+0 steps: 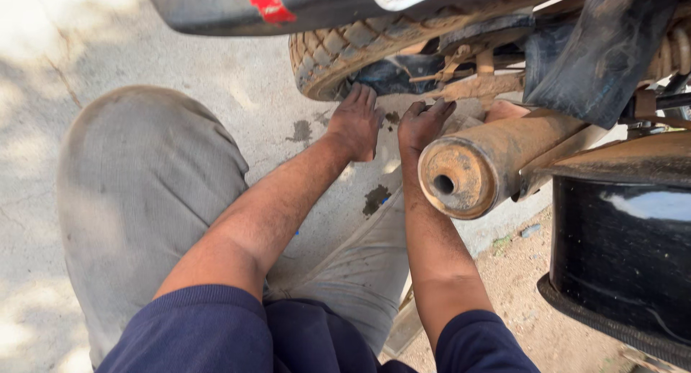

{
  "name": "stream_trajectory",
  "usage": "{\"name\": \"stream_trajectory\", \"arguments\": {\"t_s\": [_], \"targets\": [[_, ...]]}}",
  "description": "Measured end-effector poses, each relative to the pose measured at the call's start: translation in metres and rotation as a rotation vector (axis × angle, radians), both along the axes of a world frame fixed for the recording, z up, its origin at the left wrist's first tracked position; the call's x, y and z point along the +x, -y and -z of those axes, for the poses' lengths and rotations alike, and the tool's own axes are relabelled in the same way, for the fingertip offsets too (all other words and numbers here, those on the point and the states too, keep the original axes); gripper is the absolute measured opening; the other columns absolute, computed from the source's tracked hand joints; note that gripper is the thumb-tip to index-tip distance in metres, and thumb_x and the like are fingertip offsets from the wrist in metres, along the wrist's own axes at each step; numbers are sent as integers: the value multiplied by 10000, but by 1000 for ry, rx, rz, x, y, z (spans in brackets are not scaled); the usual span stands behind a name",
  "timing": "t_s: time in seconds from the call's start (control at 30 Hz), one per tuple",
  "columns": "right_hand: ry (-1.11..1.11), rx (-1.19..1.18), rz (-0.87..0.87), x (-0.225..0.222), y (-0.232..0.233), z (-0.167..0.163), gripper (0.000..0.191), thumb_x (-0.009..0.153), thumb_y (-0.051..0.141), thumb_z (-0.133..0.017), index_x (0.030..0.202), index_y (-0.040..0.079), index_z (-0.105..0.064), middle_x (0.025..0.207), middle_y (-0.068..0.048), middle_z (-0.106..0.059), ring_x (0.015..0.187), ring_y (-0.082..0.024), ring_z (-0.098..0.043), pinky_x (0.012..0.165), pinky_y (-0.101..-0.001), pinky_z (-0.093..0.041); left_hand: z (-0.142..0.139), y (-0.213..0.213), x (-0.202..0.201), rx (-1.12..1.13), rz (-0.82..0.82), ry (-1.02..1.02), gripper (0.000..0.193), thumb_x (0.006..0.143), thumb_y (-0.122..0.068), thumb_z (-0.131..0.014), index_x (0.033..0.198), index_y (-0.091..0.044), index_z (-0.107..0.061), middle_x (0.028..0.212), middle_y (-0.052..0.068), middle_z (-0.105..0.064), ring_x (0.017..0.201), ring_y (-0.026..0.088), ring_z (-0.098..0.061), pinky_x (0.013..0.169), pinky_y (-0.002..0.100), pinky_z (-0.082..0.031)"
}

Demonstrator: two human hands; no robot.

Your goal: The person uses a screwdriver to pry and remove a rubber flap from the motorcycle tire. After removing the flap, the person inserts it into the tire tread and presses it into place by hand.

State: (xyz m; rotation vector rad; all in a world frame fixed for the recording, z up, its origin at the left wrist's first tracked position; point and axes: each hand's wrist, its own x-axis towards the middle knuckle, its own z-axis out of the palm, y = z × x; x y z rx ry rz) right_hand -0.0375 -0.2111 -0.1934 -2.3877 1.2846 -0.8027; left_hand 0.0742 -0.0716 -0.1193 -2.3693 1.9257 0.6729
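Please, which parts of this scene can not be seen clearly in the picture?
Head view only:
- Fingers of the left hand and right hand: tips hidden under the vehicle, so whatever they touch is unseen.
- Tyre: mostly covered by the bumper.
- Exhaust pipe: far end hidden behind the mud flap.

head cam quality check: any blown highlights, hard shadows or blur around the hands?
Head view: concrete ground at top left is blown out by sun, with patchy shade across it. Left hand and right hand sit in even shade, sharp, no motion blur. Glare patch on the black panel at right. Rusty exhaust pipe in focus; the area under the tyre is dark, detail lost.
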Motion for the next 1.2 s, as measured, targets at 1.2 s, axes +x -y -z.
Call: {"name": "stream_trajectory", "arguments": {"t_s": [1.2], "targets": [[1745, 1414, 78, 11, 66, -2, 421, 895, 51, -631, 1316, 40, -615, 1308, -144, -643, 1137, -338, -673, 1057, -539, -547, 1, 4, 0, -64, -48, 152, 977, 837, -287, -555, 1606, -24, -12, 1428, 252, -421, 1359, 356, -356, 1169, 445, -137]]}}
